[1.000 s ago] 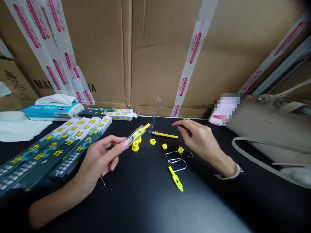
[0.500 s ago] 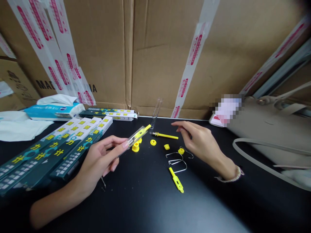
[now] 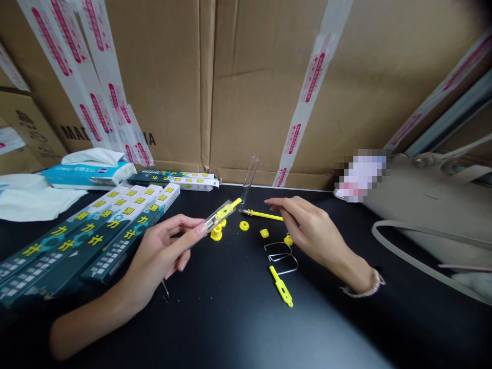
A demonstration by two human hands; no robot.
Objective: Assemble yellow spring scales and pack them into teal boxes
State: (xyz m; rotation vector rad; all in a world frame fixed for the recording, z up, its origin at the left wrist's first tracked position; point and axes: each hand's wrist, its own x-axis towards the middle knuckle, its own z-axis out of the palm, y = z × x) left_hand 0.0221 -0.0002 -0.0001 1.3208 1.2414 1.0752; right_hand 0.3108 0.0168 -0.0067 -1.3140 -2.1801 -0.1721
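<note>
My left hand (image 3: 169, 251) pinches a clear plastic tube (image 3: 217, 216) between thumb and fingers. A yellow strip (image 3: 226, 210) sits in it, and its narrow end sticks out at the upper right. My right hand (image 3: 313, 225) holds nothing; its fingers are bent and apart over the right end of a yellow rod (image 3: 265, 215) with a metal spring end. I cannot tell whether they touch it. Nearby lie a yellow ring (image 3: 244, 225), a yellow plug (image 3: 264, 233), yellow caps (image 3: 216, 234), bent wire hooks (image 3: 282, 256) and another yellow strip (image 3: 282, 289).
A clear tube (image 3: 250, 179) rests toward the cardboard box (image 3: 261, 92) at the back. Printed long boxes (image 3: 115, 225) and a tissue pack (image 3: 90, 174) lie on the left. A phone (image 3: 361, 177) and a pale bag (image 3: 426, 205) are on the right.
My right hand has moved left and slightly down, closer over the yellow rod, covering its right end. My left hand keeps its hold with little movement.
</note>
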